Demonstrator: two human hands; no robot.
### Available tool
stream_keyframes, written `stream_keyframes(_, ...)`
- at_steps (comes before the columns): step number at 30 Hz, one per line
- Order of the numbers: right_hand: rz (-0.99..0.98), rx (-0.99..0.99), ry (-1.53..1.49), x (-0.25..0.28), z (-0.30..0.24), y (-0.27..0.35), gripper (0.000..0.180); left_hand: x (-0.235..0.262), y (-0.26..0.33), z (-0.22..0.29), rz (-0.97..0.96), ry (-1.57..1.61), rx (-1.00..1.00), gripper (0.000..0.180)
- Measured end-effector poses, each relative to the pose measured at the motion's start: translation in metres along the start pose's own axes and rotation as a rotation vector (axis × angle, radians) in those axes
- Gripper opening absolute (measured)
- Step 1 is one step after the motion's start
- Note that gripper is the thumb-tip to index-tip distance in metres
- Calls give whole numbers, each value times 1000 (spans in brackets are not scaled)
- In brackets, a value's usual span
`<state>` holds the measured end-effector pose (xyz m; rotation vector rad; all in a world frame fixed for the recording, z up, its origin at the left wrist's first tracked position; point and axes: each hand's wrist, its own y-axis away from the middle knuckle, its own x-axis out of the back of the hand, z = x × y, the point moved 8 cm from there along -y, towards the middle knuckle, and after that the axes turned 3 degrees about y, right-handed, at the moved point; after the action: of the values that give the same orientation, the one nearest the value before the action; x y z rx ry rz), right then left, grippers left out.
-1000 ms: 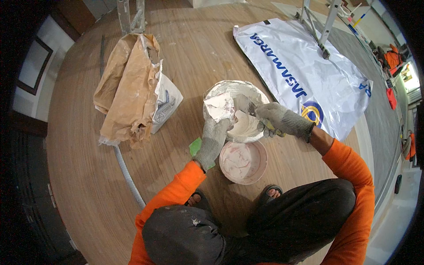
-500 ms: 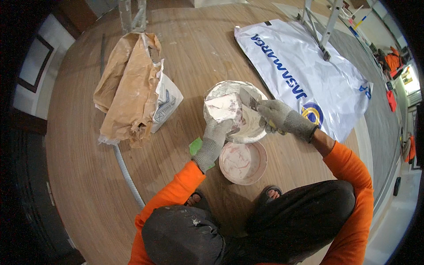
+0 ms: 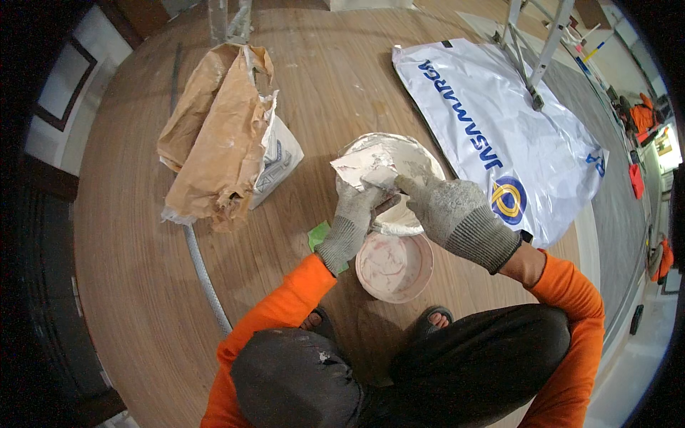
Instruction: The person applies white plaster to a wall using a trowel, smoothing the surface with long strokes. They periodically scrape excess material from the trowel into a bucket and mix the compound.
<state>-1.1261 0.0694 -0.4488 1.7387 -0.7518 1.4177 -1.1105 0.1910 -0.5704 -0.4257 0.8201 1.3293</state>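
In my gloved left hand (image 3: 349,221) is a flat scraper (image 3: 351,165), its face coated with white paste. My gloved right hand (image 3: 457,214) grips a putty knife (image 3: 380,176), whose blade lies against the coated scraper; its handle is hidden inside the glove. Both tools are over a round bucket (image 3: 426,155) with white paste smeared on its inside and rim. Close to my feet, just this side of the bucket, stands a shallow pinkish tub (image 3: 394,269) with whitish residue in it. A scrap of green material (image 3: 319,234) lies beside my left wrist.
A crumpled brown paper sack (image 3: 214,139) stands on the wooden floor at left, above a grey corrugated hose (image 3: 203,274). To the right is a white plastic sheet (image 3: 492,107) with blue print, with a metal ladder's legs (image 3: 542,60) on its far edge.
My right hand has turned over and come nearer my left, bringing the putty knife from over the bucket onto the scraper. The whole view has shifted slightly.
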Motion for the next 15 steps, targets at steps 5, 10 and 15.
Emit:
stream_keyframes(5, -122, 13, 79, -3, -11, -2, 41, 10, 0, -12, 69, -106, 5, 36)
stream_keyframes(10, 29, 58, 53, -5, -12, -2, 41, 7, -1, -11, 128, -136, 13, 37)
stream_keyframes(15, -115, -35, 55, -5, -17, -13, 41, 14, 1, -15, 153, -81, 5, 30)
